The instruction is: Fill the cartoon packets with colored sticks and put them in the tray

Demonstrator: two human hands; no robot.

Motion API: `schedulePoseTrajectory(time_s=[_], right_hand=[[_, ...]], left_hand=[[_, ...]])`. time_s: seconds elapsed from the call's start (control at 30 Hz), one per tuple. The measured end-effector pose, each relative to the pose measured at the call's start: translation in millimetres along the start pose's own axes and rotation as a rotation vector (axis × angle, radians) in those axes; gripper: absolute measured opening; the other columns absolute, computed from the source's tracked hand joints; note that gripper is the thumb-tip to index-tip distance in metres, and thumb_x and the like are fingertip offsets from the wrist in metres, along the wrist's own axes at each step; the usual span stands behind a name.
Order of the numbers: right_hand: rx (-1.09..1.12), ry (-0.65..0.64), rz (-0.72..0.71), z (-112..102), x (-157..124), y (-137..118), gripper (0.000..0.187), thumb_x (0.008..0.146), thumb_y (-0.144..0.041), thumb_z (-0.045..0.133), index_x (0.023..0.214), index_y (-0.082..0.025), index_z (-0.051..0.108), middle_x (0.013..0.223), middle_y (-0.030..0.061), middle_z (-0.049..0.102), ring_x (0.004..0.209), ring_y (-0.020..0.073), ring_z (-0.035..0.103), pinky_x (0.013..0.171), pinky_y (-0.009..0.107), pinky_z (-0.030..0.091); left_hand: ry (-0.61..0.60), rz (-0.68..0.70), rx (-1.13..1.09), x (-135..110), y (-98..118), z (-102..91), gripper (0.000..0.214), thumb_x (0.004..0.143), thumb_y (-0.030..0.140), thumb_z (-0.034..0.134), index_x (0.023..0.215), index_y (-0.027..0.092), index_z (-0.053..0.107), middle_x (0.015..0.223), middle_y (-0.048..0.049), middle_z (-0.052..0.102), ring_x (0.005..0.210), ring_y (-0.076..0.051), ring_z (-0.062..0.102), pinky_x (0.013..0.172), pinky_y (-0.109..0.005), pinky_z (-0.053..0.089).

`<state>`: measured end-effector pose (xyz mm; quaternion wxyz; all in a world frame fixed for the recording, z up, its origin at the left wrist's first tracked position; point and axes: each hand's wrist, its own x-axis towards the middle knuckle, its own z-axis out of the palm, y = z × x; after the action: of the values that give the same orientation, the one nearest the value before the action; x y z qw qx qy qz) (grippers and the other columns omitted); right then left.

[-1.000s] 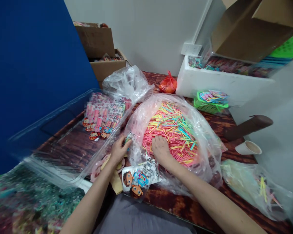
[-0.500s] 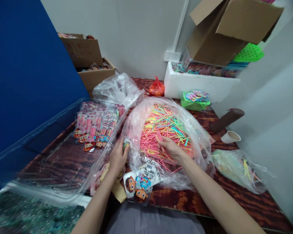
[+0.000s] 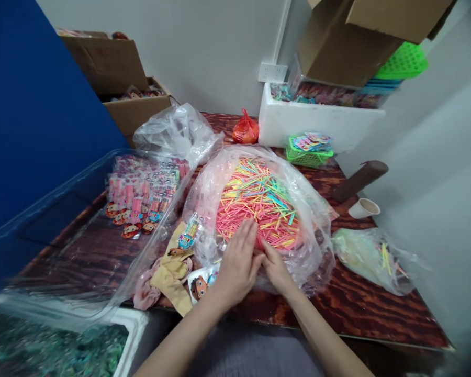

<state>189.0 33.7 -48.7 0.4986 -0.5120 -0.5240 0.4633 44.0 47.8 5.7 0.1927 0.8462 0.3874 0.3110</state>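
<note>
Over the near edge of the clear plastic bag [image 3: 200, 193], my two hands meet. My left hand [image 3: 237, 264] has its fingers stretched out together, its palm turned toward the right hand. Curled beside it, my right hand [image 3: 277, 269] holds a small bunch of pink sticks [image 3: 259, 243], mostly hidden between the hands. Many loose pink, yellow, green and blue sticks [image 3: 255, 199] fill the bag. Left of my left hand lies a filled cartoon packet [image 3: 189, 233]. A flat cartoon pouch [image 3: 199, 285] is partly covered by my left forearm.
A clear tub [image 3: 141, 283] on the left has several filled packets [image 3: 137, 196] in it or behind its wall. Yellow and pink cloth [image 3: 168, 277] lies near the front edge. Rightward are a paper cup [image 3: 363, 208], a brown bottle [image 3: 359, 180] and a small plastic bag [image 3: 372, 259].
My left hand has let go of the filled packet and moved right to meet my right hand. My right hand has drawn the pink sticks back toward me. The view has shifted slightly.
</note>
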Motion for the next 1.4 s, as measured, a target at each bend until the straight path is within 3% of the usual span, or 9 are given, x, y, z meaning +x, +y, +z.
schedulePoseTrajectory(time_s=[0.17, 0.27, 0.47, 0.63, 0.8, 1.03, 1.2, 1.3, 1.4], right_hand=[[-0.053, 0.0, -0.096, -4, -1, 9, 0.03, 0.091, -0.043, 0.052, 0.107, -0.023, 0.067, 0.113, 0.0086, 0.069, 0.109, 0.0271, 0.06, 0.1, 0.041, 0.044], [-0.072, 0.032, -0.07, -6, -4, 6, 0.022, 0.093, -0.037, 0.052, 0.103, -0.023, 0.065, 0.111, 0.0078, 0.068, 0.104, 0.0245, 0.061, 0.095, 0.038, 0.046], [-0.107, 0.047, -0.032, -11, -23, 12, 0.014, 0.094, -0.029, 0.052, 0.088, -0.023, 0.062, 0.118, 0.0072, 0.066, 0.115, 0.0237, 0.057, 0.102, 0.039, 0.039], [0.015, 0.075, -0.023, -10, -16, 4, 0.011, 0.094, -0.027, 0.052, 0.09, -0.023, 0.062, 0.113, 0.0063, 0.069, 0.11, 0.0226, 0.061, 0.099, 0.038, 0.042], [0.044, 0.061, -0.058, -5, 12, -9, 0.011, 0.094, -0.027, 0.052, 0.093, -0.024, 0.062, 0.115, 0.0056, 0.069, 0.11, 0.0222, 0.061, 0.099, 0.039, 0.043], [-0.207, 0.093, -0.203, -1, 30, -18, 0.018, 0.095, -0.03, 0.052, 0.088, -0.025, 0.067, 0.133, 0.0053, 0.06, 0.136, 0.023, 0.039, 0.117, 0.045, 0.021], [-0.141, 0.045, -0.147, 5, 10, -26, 0.018, 0.097, -0.029, 0.047, 0.095, -0.024, 0.064, 0.106, 0.0063, 0.07, 0.103, 0.0211, 0.062, 0.094, 0.036, 0.045], [-0.121, 0.019, -0.114, 11, -4, -20, 0.018, 0.097, -0.028, 0.047, 0.094, -0.023, 0.063, 0.09, 0.0034, 0.069, 0.086, 0.0189, 0.064, 0.08, 0.03, 0.047], [-0.122, -0.002, -0.113, 13, -12, -9, 0.017, 0.096, -0.026, 0.048, 0.095, -0.023, 0.064, 0.091, 0.0032, 0.068, 0.091, 0.0196, 0.063, 0.084, 0.03, 0.046]], left_hand=[[-0.233, 0.012, 0.024, 5, -4, 19.1, 0.064, 0.096, 0.034, 0.047, 0.152, 0.022, 0.02, 0.158, -0.0131, 0.028, 0.148, -0.027, 0.022, 0.116, -0.053, 0.029], [-0.142, -0.021, -0.023, -1, -10, 3.9, 0.06, 0.097, 0.033, 0.046, 0.152, 0.021, 0.023, 0.158, -0.0138, 0.029, 0.147, -0.025, 0.024, 0.116, -0.048, 0.03], [0.03, -0.17, 0.05, -44, -30, -22.5, 0.031, 0.097, 0.028, 0.046, 0.125, 0.02, 0.056, 0.12, -0.0119, 0.063, 0.114, -0.024, 0.058, 0.096, -0.042, 0.048], [-0.002, -0.224, 0.243, -77, -41, -16.9, 0.036, 0.093, 0.033, 0.052, 0.125, 0.017, 0.057, 0.117, -0.013, 0.063, 0.107, -0.029, 0.056, 0.091, -0.046, 0.046], [-0.034, -0.279, 0.335, -82, -46, -8.7, 0.048, 0.09, 0.04, 0.057, 0.131, 0.016, 0.052, 0.109, -0.012, 0.065, 0.101, -0.031, 0.056, 0.09, -0.049, 0.043], [0.127, -0.393, 0.167, -76, -47, -11.0, 0.036, 0.091, 0.023, 0.051, 0.126, 0.016, 0.053, 0.096, -0.0085, 0.065, 0.09, -0.025, 0.061, 0.08, -0.039, 0.048], [0.199, -0.417, -0.011, -77, -56, -15.8, 0.017, 0.091, 0.029, 0.052, 0.087, 0.02, 0.065, 0.083, -0.0049, 0.07, 0.079, -0.021, 0.066, 0.071, -0.031, 0.051], [0.201, -0.418, -0.048, -77, -62, -19.1, 0.024, 0.092, 0.031, 0.051, 0.085, 0.02, 0.07, 0.082, -0.0058, 0.073, 0.078, -0.022, 0.069, 0.071, -0.031, 0.053], [0.163, -0.454, -0.108, -74, -65, -25.4, 0.026, 0.092, 0.033, 0.051, 0.095, 0.022, 0.074, 0.091, -0.0065, 0.077, 0.086, -0.024, 0.071, 0.078, -0.034, 0.054]])
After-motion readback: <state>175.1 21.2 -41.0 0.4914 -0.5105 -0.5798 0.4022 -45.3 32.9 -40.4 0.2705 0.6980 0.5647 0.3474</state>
